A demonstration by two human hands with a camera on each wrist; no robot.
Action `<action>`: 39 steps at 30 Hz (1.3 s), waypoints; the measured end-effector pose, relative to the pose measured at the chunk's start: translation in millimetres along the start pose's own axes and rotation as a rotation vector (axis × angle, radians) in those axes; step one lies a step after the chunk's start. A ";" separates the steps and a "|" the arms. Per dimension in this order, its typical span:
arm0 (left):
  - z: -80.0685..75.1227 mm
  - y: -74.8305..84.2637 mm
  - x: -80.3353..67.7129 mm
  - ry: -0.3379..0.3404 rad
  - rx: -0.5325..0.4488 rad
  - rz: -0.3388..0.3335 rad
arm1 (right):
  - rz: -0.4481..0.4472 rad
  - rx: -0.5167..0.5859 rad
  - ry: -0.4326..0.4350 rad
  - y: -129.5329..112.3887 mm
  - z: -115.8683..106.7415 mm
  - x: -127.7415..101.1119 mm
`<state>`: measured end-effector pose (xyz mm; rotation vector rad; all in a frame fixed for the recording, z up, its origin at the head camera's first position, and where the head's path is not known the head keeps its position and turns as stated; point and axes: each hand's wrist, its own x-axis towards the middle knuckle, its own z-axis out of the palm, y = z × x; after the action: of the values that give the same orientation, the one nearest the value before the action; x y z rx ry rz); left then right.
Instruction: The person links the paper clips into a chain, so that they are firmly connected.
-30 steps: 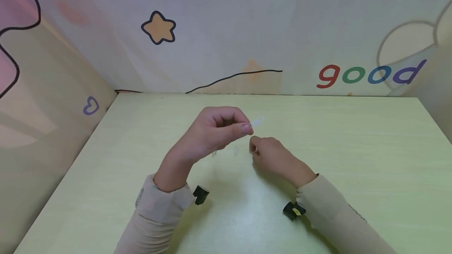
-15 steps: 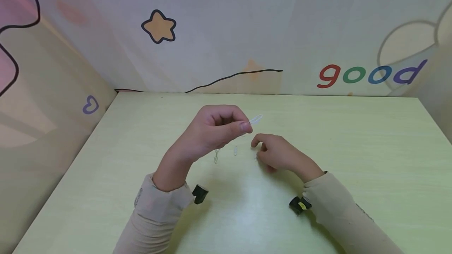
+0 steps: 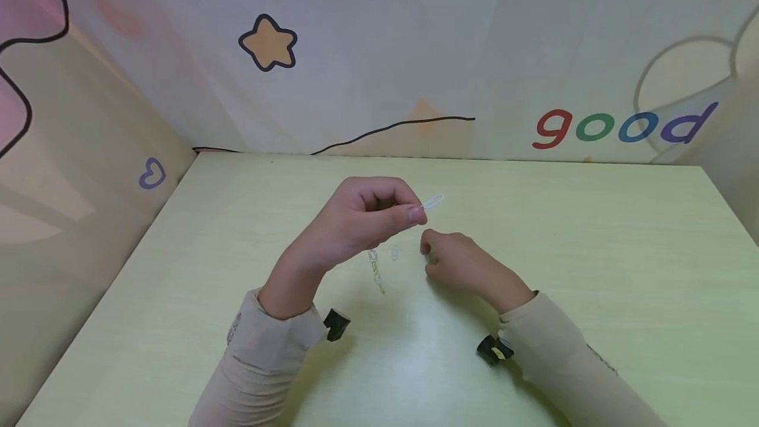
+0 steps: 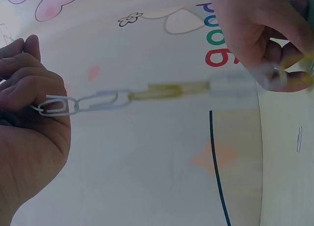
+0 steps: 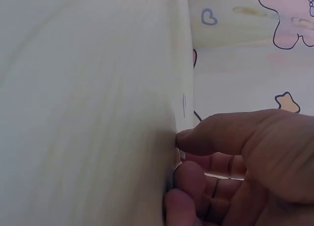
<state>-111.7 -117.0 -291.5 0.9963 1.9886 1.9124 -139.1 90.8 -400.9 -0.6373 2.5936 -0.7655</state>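
Head view shows both hands at the middle of a pale green bench (image 3: 593, 236). Raised above the surface, the left hand (image 3: 356, 223) has its grip clamped, thumb against curled fingers, on a paper-clip chain (image 3: 376, 272). One white clip pokes out past the thumb tip toward the right, and the rest of the chain hangs down below the hand, its lower links yellowish and near the bench surface.

Left wrist view gives the chain (image 4: 127, 98) closer: a white clip pinched in the left hand (image 4: 29, 118), then a pale bluish link, then a yellow one, then a blurred light link running toward the other hand.

Low on the bench, just right of the hanging chain, the right hand (image 3: 456, 259) has its fingers curled and the tips pressed down at the surface. In the right wrist view the right hand (image 5: 235, 162) shows thumb and fingertips bunched together against the bench edge; whether that grip encloses a clip cannot be told.

A single loose paper clip (image 3: 394, 253) lies flat on the bench between the two hands. Black wrist-camera mounts sit at both beige sleeves.
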 end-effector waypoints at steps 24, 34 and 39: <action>-0.6 1.9 -0.1 -0.003 0.017 0.011 | -0.070 0.286 0.066 -12.2 -39.6 -23.8; -0.5 -0.1 1.4 -0.006 0.024 -0.005 | -0.118 0.522 0.233 -25.1 -80.2 -56.2; 1.0 0.4 2.0 -0.013 0.023 -0.006 | -0.223 0.716 0.323 -32.1 -86.0 -67.0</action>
<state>-112.5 -115.1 -290.7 1.0053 2.0087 1.8788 -112.2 136.8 -300.5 -0.6044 2.2627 -1.8750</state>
